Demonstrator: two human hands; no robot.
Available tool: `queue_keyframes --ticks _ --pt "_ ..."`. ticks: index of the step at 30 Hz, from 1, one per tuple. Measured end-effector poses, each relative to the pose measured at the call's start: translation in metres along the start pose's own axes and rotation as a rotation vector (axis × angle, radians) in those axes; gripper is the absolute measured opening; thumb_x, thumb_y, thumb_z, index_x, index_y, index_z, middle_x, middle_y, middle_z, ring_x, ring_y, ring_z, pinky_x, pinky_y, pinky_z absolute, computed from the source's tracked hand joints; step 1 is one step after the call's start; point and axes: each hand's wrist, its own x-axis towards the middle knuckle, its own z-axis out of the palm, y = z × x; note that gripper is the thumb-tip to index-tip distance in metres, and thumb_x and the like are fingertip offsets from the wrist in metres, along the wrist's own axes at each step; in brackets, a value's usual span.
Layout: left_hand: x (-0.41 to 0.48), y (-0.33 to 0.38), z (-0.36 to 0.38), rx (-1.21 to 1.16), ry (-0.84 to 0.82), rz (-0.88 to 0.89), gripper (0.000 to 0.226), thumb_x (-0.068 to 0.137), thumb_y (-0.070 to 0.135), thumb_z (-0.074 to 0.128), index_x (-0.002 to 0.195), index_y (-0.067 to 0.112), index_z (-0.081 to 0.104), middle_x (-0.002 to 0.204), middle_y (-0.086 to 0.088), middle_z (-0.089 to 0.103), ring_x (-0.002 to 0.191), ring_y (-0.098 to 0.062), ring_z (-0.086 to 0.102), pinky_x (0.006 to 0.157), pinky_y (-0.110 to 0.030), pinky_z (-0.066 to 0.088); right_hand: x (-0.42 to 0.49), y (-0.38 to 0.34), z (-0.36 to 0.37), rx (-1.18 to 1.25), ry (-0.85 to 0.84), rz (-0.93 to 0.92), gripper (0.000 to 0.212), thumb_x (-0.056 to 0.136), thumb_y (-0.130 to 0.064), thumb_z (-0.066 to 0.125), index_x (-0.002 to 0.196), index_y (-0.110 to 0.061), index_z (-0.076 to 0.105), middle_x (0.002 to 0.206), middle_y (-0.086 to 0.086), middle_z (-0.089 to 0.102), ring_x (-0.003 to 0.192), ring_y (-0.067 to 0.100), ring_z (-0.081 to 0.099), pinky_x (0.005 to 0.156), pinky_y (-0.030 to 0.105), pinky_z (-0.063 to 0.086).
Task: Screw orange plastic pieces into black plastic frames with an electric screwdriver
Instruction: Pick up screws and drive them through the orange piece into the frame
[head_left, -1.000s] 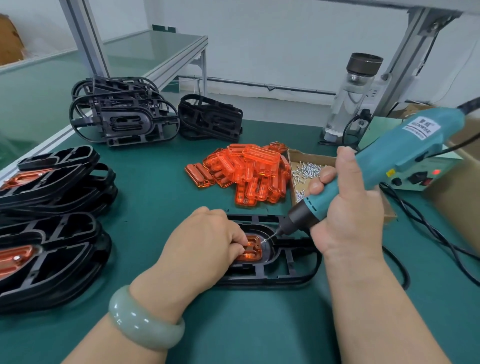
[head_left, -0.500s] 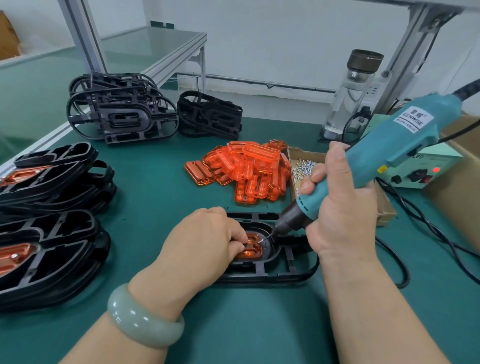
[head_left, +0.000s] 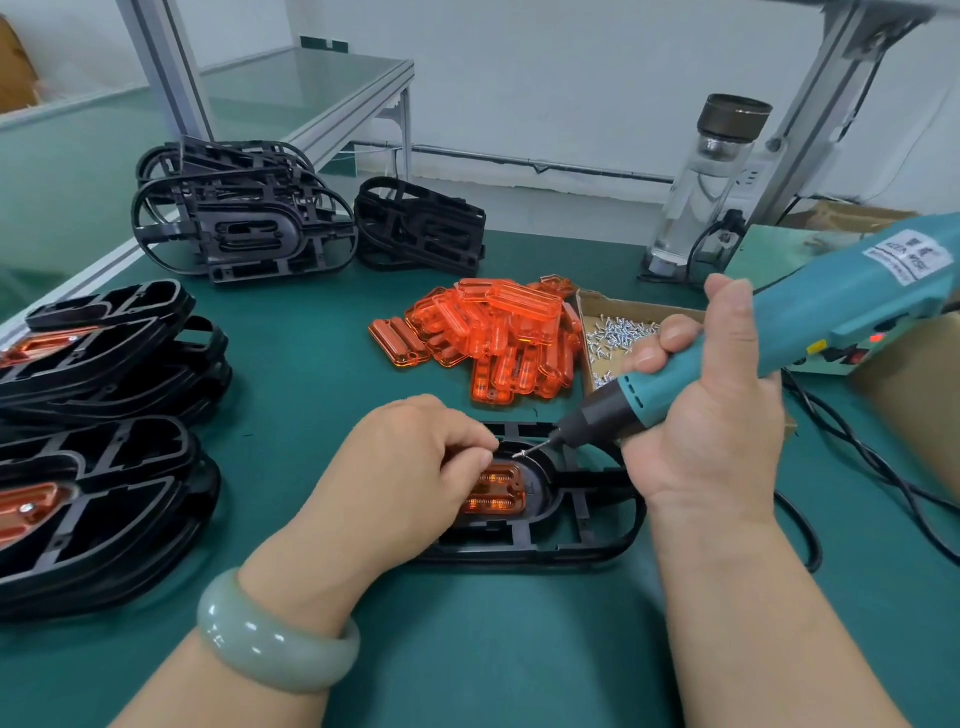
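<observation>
A black plastic frame (head_left: 582, 530) lies flat on the green mat in front of me. An orange plastic piece (head_left: 496, 491) sits in its oval centre. My left hand (head_left: 410, 467) lies over the frame's left part with curled fingers on the orange piece's upper edge. My right hand (head_left: 711, 415) grips a teal electric screwdriver (head_left: 810, 322), tilted down to the left. Its bit tip carries a small screw and hovers just above the orange piece's upper right corner, close to my left fingertips.
A heap of loose orange pieces (head_left: 498, 338) lies behind the frame. A cardboard tray of screws (head_left: 618, 332) stands to its right. Bare black frames (head_left: 244, 234) are stacked at the back left, fitted frames (head_left: 98, 441) at the left. Cables (head_left: 872, 457), power box and bottle (head_left: 711, 182) stand right.
The screwdriver has lifted slightly and its tip has shifted up, off the orange piece's right end toward its upper corner. My left hand stays on the frame.
</observation>
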Motion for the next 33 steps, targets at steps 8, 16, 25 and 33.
queue_keyframes --ticks 8,16,25,33 --pt "0.0 0.012 0.006 -0.246 0.068 -0.007 0.014 0.074 0.028 0.076 0.082 0.038 0.07 0.076 0.017 0.06 0.075 0.006 0.057 0.067 -0.002 0.038 0.001 -0.004 0.002 0.112 0.078 0.027 0.016 0.096 -0.035 0.055 0.091 -0.02 0.051 0.058 -0.008 0.048 0.047 0.007 0.044 0.054 0.021 0.041" --pt "-0.001 0.016 0.005 -0.161 0.17 0.076 0.01 0.08 0.02 0.072 0.077 0.029 0.072 0.071 0.018 0.058 0.072 0.0 0.056 0.067 -0.01 0.041 -0.001 -0.003 0.001 0.196 0.055 0.076 0.016 0.097 -0.037 0.055 0.094 -0.021 0.054 0.059 -0.008 0.048 0.047 0.006 0.045 0.054 0.018 0.042" --pt "-0.002 0.019 0.001 -0.001 0.191 0.216 0.015 0.079 0.027 0.06 0.08 0.021 0.073 0.077 0.009 0.064 0.076 -0.016 0.06 0.071 -0.037 0.05 -0.004 0.0 0.003 0.159 -0.003 0.036 0.017 0.095 -0.037 0.054 0.101 -0.021 0.052 0.059 -0.009 0.049 0.048 0.006 0.045 0.055 0.02 0.041" --pt "-0.001 0.011 0.001 -0.101 0.163 0.129 0.026 0.073 0.036 0.071 0.097 0.026 0.074 0.087 0.016 0.064 0.085 -0.006 0.061 0.081 -0.03 0.051 -0.004 -0.001 0.003 0.142 0.002 0.022 0.018 0.094 -0.036 0.055 0.102 -0.02 0.052 0.06 -0.008 0.048 0.049 0.006 0.045 0.056 0.021 0.042"
